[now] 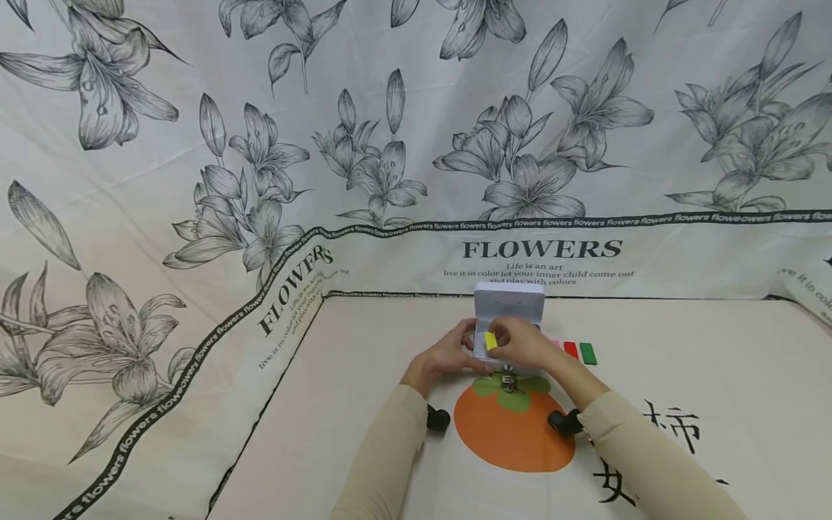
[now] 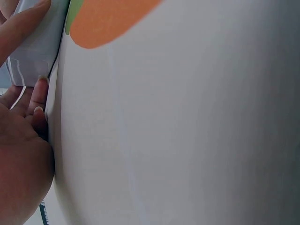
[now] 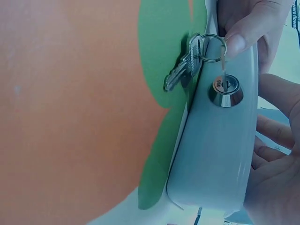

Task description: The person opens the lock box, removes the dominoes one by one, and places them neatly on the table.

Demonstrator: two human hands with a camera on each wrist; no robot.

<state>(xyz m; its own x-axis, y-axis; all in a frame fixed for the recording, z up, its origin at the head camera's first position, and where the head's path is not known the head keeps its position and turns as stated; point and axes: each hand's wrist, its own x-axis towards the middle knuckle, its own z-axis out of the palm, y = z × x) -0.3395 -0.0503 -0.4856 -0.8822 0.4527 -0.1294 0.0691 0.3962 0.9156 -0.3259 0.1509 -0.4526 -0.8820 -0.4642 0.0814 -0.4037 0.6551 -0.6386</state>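
At the near side, two pale sleeves (image 1: 383, 451) came in over the worktop (image 1: 689, 347), and black printed characters (image 1: 681, 426) lay at the right, one partly covered by the right sleeve. Between the forearms was a flat orange fruit picture (image 1: 507, 440); its green leaves reached the near edge of a white box (image 1: 510, 302). On this near wall was a lock (image 3: 227, 96) with a key in it, and more keys (image 3: 189, 68) hung from the ring over the leaf.

The left hand (image 1: 450, 352) gripped the box at its left side, with the fingers bent around. The right hand (image 1: 521, 341) had its fingers closed in a pinch on a yellow piece (image 1: 490, 341), above the box's open inside. Just right of this hand lay a red piece (image 1: 570, 350) and a green piece (image 1: 588, 353). Wide room for moving stretched left and right. The lid stood raised near the far edge, where a flower-printed cloth (image 1: 390, 260) rose.
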